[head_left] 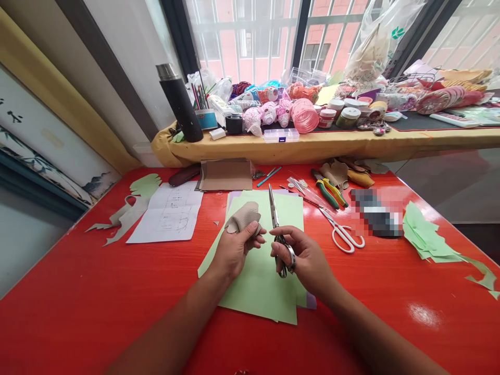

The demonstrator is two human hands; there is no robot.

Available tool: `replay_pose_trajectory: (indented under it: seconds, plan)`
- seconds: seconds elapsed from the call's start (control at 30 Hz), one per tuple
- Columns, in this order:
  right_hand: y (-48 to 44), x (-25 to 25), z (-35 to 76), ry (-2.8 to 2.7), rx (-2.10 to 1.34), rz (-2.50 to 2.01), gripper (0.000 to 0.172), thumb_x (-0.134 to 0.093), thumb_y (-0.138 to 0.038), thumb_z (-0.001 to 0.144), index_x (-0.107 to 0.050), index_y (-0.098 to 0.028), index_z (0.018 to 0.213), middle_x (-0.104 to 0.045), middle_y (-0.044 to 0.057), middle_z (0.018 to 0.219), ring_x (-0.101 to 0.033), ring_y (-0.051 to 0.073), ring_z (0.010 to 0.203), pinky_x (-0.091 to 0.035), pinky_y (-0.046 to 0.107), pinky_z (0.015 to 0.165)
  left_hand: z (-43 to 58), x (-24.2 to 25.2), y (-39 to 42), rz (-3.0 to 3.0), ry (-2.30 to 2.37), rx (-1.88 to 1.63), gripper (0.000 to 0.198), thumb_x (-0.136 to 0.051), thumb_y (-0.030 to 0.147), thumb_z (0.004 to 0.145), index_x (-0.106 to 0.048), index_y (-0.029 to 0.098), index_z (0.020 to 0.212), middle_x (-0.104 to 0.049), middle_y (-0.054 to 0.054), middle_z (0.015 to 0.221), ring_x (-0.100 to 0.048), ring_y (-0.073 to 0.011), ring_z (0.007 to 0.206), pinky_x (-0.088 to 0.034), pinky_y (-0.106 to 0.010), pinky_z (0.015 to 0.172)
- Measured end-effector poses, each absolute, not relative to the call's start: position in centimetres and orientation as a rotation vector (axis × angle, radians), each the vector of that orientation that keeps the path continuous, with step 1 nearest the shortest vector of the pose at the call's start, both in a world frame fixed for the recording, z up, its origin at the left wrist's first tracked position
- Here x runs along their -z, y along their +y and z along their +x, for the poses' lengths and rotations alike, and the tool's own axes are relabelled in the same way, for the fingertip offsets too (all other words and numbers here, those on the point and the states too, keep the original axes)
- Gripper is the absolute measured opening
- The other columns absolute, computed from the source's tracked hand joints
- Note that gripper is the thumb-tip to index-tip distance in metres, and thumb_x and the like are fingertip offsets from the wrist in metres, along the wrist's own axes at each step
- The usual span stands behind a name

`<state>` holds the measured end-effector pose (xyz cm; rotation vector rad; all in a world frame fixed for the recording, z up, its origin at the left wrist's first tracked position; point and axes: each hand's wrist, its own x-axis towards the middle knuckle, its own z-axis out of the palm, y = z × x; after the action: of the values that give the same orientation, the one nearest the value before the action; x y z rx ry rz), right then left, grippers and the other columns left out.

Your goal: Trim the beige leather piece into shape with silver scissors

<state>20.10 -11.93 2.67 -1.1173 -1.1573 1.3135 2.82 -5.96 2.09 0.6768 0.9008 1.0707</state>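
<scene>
Red tabletop, green card; left grip pinching leather scrap, right grip pinching scissors.

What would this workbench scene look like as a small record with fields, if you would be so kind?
left hand: pinches a beige leather piece
right hand: holds steel scissors, blades pointing up
beneath hands: green paper sheets
nearby: white-handled scissors, green-and-yellow-handled pliers
surface: red table
</scene>
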Motion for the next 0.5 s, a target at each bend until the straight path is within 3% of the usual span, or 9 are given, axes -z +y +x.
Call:
replay_pose_trajectory:
  seconds: [0.13,0.23,0.4,0.5]
  plan:
    - [-12.13,-3.2,20.63,-1.181,-1.278,-1.049,0.042,-0.087,-0.044,0.091,-0.07,-0.027,0.126,-0.074,0.0,0.086,-0.074,0.019,0.065,-0.057,0.034,0.063,2.58,-1.99,-5.67,0.573,0.903,-1.122,0.05,-0.101,0.026,0.064,-0.076,0.015,0.107,-0.083,-0.01,0.097,-0.076,-0.0174,0.079,-0.064,-0.029,0.078]
    - [-12.2,-3.4,20.82,-1.161,-1.326,-0.974,0.05,-0.087,-0.042,0.093,-0.066,-0.03,0.137,-0.077,0.002,0.093,-0.074,0.018,0.061,-0.055,0.032,0.058,2.37,-2.12,-5.55,0.538,0.883,-1.135,0.05,-0.101,0.023,0.064,-0.077,0.016,0.108,-0.083,-0.01,0.097,-0.078,-0.0189,0.086,-0.065,-0.031,0.085]
    - [-11.91,-2.7,20.34,-1.08,-1.515,-1.095,0.065,-0.091,-0.049,0.086,-0.064,-0.026,0.14,-0.068,-0.004,0.08,-0.049,0.008,0.042,-0.041,0.024,0.041,2.1,-2.07,-5.21,0.572,0.912,-1.199,0.045,-0.101,0.028,0.064,-0.077,0.018,0.101,-0.081,-0.005,0.096,-0.076,-0.0173,0.081,-0.061,-0.028,0.074]
    - [-12.02,-2.42,20.16,-1.124,-1.478,-1.1,0.066,-0.09,-0.05,0.087,-0.063,-0.026,0.142,-0.065,-0.004,0.08,-0.046,0.007,0.043,-0.039,0.024,0.041,2.02,-2.0,-4.9,0.549,0.913,-1.257,0.047,-0.102,0.027,0.061,-0.076,0.018,0.099,-0.077,-0.001,0.089,-0.07,-0.012,0.072,-0.055,-0.023,0.066]
